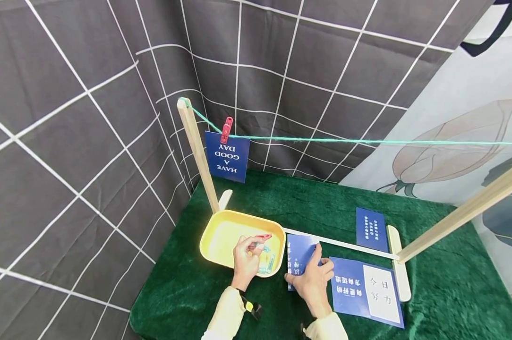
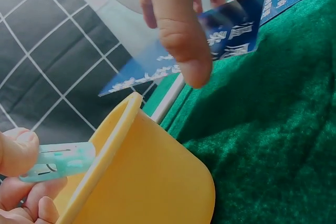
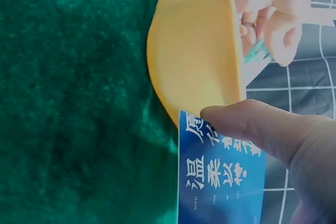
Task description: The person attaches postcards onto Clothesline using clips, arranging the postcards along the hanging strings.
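Over the yellow basin (image 1: 210,245), my left hand (image 1: 246,260) pinches a translucent teal clothespin (image 2: 65,156) between thumb and fingers. Just beyond those fingertips a red clothespin (image 1: 264,235) shows, and several more teal clothespins (image 1: 271,262) lie inside the basin. My right hand (image 1: 313,279) grips a blue card (image 1: 297,255) with white lettering, its thumb (image 3: 231,119) on the printed face. In the left wrist view this card is tilted above the green cloth, beside the basin's rim. The far side of the card is hidden from the right wrist camera.
A teal string (image 1: 324,140) runs between two wooden posts (image 1: 198,153). On it a red clothespin (image 1: 226,130) holds a hanging blue card (image 1: 227,160). More blue cards (image 1: 349,285) and one small card (image 1: 371,229) lie right. A white bar (image 1: 341,246) crosses the green cloth (image 1: 175,283).
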The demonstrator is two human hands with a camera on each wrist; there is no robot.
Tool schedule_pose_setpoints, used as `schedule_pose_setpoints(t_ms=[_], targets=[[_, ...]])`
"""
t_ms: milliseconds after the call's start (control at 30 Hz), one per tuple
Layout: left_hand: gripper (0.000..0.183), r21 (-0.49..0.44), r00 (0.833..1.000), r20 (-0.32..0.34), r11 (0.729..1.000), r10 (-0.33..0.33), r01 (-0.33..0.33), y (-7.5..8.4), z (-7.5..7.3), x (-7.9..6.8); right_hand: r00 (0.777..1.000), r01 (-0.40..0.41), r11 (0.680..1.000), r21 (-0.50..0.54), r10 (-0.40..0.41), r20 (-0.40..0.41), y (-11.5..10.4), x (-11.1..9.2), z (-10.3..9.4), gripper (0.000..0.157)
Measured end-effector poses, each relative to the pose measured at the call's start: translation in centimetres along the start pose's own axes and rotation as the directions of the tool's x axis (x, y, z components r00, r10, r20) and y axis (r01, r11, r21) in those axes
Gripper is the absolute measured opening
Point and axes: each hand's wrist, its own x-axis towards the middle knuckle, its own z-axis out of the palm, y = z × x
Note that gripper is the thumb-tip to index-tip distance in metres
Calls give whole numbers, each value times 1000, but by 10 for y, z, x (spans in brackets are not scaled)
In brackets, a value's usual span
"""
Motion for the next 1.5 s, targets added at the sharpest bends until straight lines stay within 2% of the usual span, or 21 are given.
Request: schedule_pose_setpoints(t_ms=[233,467,600,800,1100,1367,1500], targets=[[9,28,1000,-15,1000,-11,12,6,1,2,991,90,994,65,-83,-105,-9,-3,-2,127],[7,21,999,-15,999,34,-33,43,-7,4,966,200,975,96,-180,-185,-17,-2,-1,130],[7,25,997,-29,997,76,-75,51,-9,7,953,243,965,101,-219,-209,-21,0,0,131],[5,20,991,-54,993,121,-120,60,-12,12,948,267,959,93,-244,-203,-32,1,-4,125],[6,25,991,-62,993,115,-113,78,-18,24,948,292,949,118,-270,-169,-51,2,-12,116],[5,-1,987,-72,990,143,-143,83,-22,32,931,327,938,118,-297,-213,-66,3,-17,116],[9,-31,991,-66,992,118,-120,88,-22,36,922,342,932,122,-308,-233,-72,5,-20,117]])
